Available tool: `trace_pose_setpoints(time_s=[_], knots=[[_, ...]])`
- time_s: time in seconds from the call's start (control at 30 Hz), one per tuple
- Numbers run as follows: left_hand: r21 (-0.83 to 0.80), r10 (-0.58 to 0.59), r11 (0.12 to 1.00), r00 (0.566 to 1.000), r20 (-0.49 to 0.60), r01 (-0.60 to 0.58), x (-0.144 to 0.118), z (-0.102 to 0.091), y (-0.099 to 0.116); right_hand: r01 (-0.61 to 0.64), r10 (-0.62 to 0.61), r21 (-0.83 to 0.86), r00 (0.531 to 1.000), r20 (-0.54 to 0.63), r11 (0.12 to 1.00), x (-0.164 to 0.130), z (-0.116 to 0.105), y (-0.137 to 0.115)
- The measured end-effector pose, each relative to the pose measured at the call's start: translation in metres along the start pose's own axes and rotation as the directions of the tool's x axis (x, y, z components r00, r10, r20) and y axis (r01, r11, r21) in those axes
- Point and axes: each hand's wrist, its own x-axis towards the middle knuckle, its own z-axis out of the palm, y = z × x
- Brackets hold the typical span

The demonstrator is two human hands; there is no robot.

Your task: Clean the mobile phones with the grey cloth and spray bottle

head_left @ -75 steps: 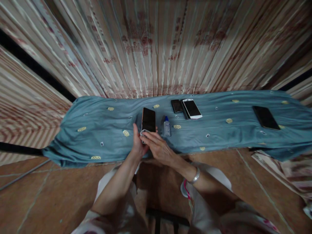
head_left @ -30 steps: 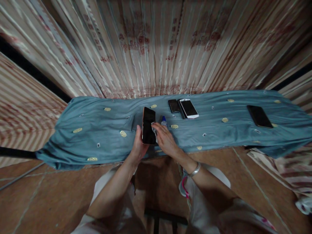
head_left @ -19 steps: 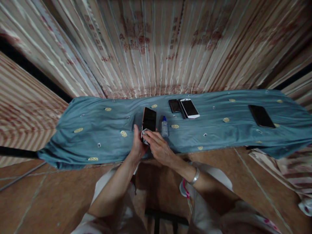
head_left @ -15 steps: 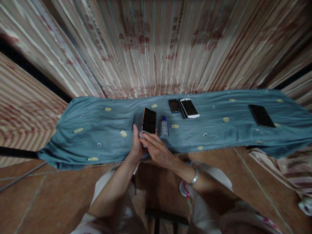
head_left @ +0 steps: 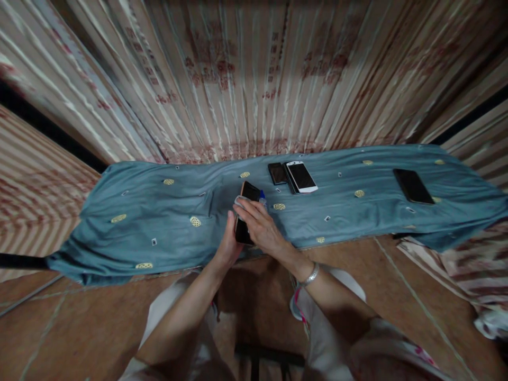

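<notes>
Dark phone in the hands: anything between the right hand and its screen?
Only a small pale cloth, pressed under the right hand on the dark phone. The left hand grips the phone's left edge directly.

Mostly covered by the right hand (head_left: 260,228): middle of the held phone (head_left: 243,233), only its far corner and near end showing. Small bottle (head_left: 262,197) nearly all hidden behind that hand, just a blue cap visible. Dark phone (head_left: 290,179) tucked under the white phone (head_left: 302,176), only an edge visible. Blue cloth (head_left: 159,222) cut off at right. Curtain print too blurred to read.
</notes>
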Motion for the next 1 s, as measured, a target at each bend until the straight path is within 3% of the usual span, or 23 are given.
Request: trace_pose_setpoints(time_s=[0.23, 0.53, 0.7, 0.83, 1.0], knots=[[0.084, 0.027, 0.996, 0.992, 0.121, -0.037, 0.003, -0.009, -0.013, -0.102, 0.102, -0.006, 0.992, -0.072, 0.995, 0.008, -0.008, 0.016], [0.292, -0.037, 0.956, 0.994, 0.105, 0.004, 0.003, -0.016, -0.014, -0.292, 0.292, 0.019, 0.950, -0.113, 0.956, 0.010, -0.009, 0.038], [0.322, -0.051, 0.947, 0.995, 0.090, 0.019, 0.000, -0.017, -0.007, -0.362, 0.372, 0.091, 0.915, -0.156, 0.928, 0.010, -0.007, 0.045], [0.263, -0.019, 0.965, 0.995, 0.096, -0.007, 0.002, -0.015, -0.007, -0.435, 0.481, 0.237, 0.856, -0.192, 0.869, 0.011, -0.004, 0.047], [0.204, -0.002, 0.979, 0.994, 0.112, -0.021, 0.004, -0.013, -0.009, -0.535, 0.671, 0.476, 0.721, -0.174, 0.698, 0.016, 0.001, 0.053]])
